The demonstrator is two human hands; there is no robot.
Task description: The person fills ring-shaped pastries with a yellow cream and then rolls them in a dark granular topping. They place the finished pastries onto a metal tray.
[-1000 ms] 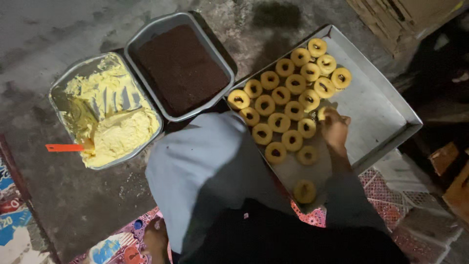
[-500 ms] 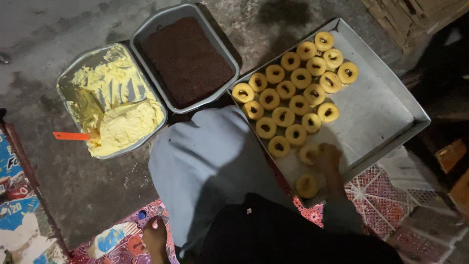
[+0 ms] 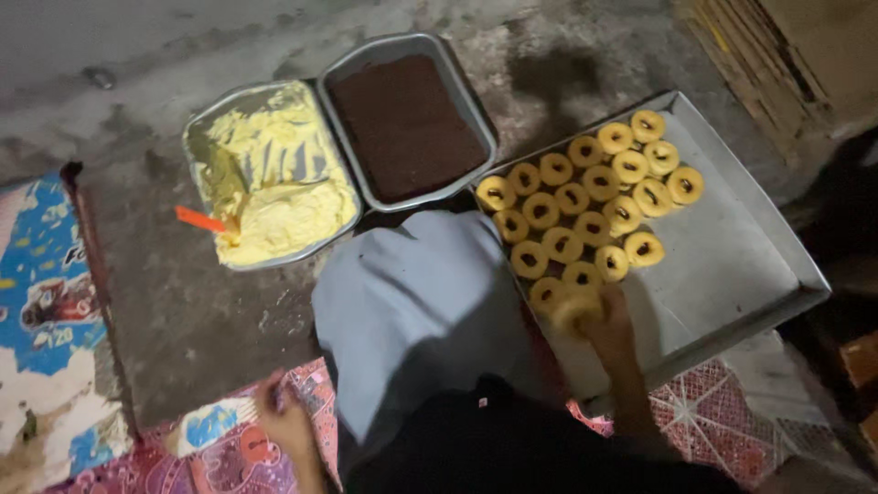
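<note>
Your right hand (image 3: 608,325) is closed on a yellow ring cookie (image 3: 574,309), holding it just over the near-left end of the metal baking tray (image 3: 732,265), at six o'clock from the rows of ring cookies (image 3: 585,206) already laid there. Your left hand (image 3: 283,421) rests low at seven o'clock on the patterned mat (image 3: 229,448); whether its fingers are open or curled, you cannot tell. At eleven o'clock sit a pan of yellow dough (image 3: 274,192) with an orange spatula (image 3: 201,220), and beside it a pan of brown filling (image 3: 407,123), all on the concrete floor (image 3: 183,311).
</note>
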